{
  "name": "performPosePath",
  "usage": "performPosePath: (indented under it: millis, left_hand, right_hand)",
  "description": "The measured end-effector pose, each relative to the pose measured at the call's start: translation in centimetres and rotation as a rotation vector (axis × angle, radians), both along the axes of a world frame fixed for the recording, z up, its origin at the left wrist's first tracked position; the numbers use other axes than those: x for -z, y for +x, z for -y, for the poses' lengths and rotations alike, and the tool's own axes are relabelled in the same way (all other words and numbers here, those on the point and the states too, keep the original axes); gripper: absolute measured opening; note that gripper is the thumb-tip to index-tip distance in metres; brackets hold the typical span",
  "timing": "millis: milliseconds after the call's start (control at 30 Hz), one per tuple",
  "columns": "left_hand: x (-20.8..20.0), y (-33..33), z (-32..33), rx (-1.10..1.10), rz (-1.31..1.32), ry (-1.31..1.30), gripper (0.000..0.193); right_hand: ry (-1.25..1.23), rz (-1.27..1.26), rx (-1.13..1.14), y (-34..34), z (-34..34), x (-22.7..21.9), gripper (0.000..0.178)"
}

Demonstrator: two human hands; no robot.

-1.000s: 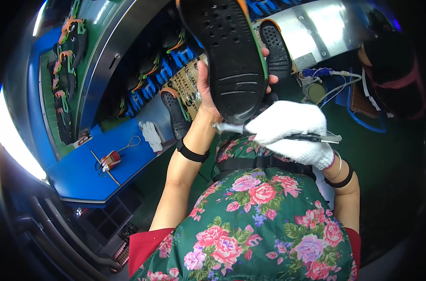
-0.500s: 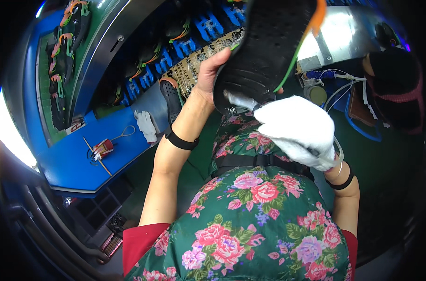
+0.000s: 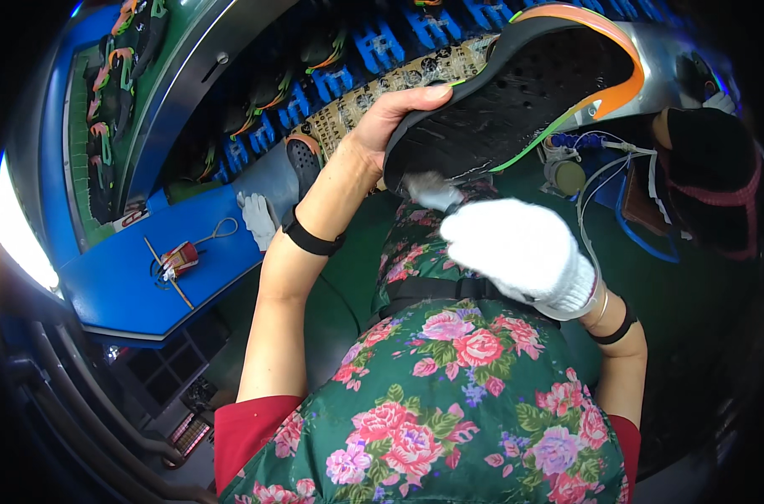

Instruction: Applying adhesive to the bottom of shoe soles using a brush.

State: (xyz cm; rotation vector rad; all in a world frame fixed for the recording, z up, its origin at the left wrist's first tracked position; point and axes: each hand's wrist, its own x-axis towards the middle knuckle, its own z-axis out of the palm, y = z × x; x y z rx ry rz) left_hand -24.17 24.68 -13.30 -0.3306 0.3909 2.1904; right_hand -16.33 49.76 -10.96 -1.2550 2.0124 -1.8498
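A black shoe sole (image 3: 516, 92) is held aloft, above the lap, by bare left hand (image 3: 390, 126) fingers. The gloved right hand (image 3: 516, 252) grips a brush (image 3: 428, 189) against it. Judged mid-brushing; even strokes are needed next.

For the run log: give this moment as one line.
left hand: holds black shoe sole up | right hand: white glove, brush at sole | apron: floral
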Motion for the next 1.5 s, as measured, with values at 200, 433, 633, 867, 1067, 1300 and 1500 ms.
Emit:
performPosePath:
  millis: [200,433,633,867,1067,1300,1500]
  left_hand:
    - [1.0,0.0,0.2,-0.072,0.008,-0.041,0.046]
    - [2.1,1.0,-0.2,-0.131,0.028,-0.090,0.057]
    - [2.9,3.9,-1.6,-0.157,0.142,-0.032,0.065]
    - [6.9,6.3,1.1,-0.372,0.267,0.040,0.063]
    - [12.9,8.7,7.0,-0.479,0.088,-0.186,0.067]
    - [16.5,14.1,16.9,-0.638,0.222,-0.774,0.048]
    - [12.4,14.0,16.3,-0.247,-0.272,-2.043,0.049]
  right_hand:
    - [-0.107,0.039,0.212,-1.6,0.7,-1.0,0.024]
    - [-0.156,0.287,0.267,-2.4,0.3,0.6,0.016]
    - [0.182,-0.305,0.530,-8.7,-1.6,0.9,0.024]
    - [0.169,-0.340,0.302,-5.9,2.8,2.4,0.026]
    - [-0.132,0.547,0.169,-2.3,4.5,4.7,0.015]
    - [-0.064,0.720,0.313,-2.1,6.2,8.7,0.023]
    - [-0.256,0.935,0.375,-0.6,6.5,11.5,0.024]
